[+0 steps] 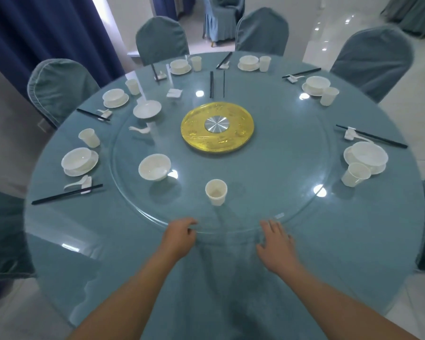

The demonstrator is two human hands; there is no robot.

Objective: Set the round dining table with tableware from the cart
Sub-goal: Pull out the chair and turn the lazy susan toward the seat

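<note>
Head view showed both hands at the lower centre of the frame, at the near rim of the glass turntable (304,192) on the round desk (84,241). The left hand (179,238) had its fingers curled over the glass edge, gripping it; the right hand (275,244) lay with fingers spread and fairly straight, touching the rim and holding nothing.

Still on the turntable, and so not yet laid at a seat, were a white cup (216,191) just above the hands, a white bowl (154,166) to its left, a plate (147,108) and a spoon (139,130) further up the left side, and black chopsticks (211,84) with a chopstick rest (174,93) toward the top. Finished settings ringed the outer desk on the left, top and right; the near edge had none.

The turntable looked heavy, stiff and slick, best turned by a light push along its edge, and slowly, so the loose pieces would not slide. The cup seemed thin and light, easily tipped or crushed, so probably taken gently around its wall. The bowl and plate looked hard, smooth and breakable, best lifted by the rim with a thumb over the lip.
</note>
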